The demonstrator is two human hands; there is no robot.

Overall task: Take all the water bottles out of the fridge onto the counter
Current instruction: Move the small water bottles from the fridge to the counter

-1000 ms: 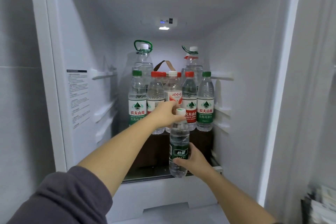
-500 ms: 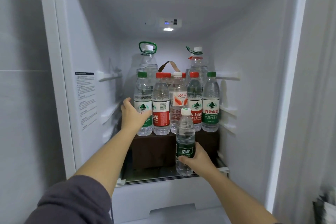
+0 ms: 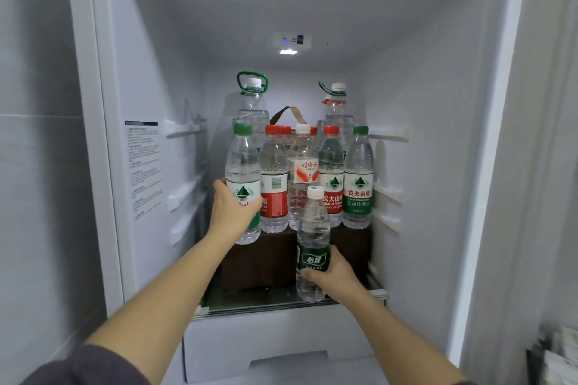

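White fridge walls point(image 3: 438, 134) enclose a dark brown box point(image 3: 266, 259) topped by a row of five bottles point(image 3: 302, 166), with a green-handled jug point(image 3: 252, 109) and a second jug point(image 3: 337, 109) behind. The left hand point(image 3: 230, 212) wraps the row's leftmost green-capped bottle point(image 3: 242, 159). In front of the box, the right hand point(image 3: 336, 272) grips a small dark-labelled bottle point(image 3: 312, 228) upright.

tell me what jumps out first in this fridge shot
A row of five bottles stands on a dark brown box mid-fridge, with two big handled jugs behind. The left hand grips the leftmost green-capped bottle; the right hand holds a small dark-labelled bottle in front.
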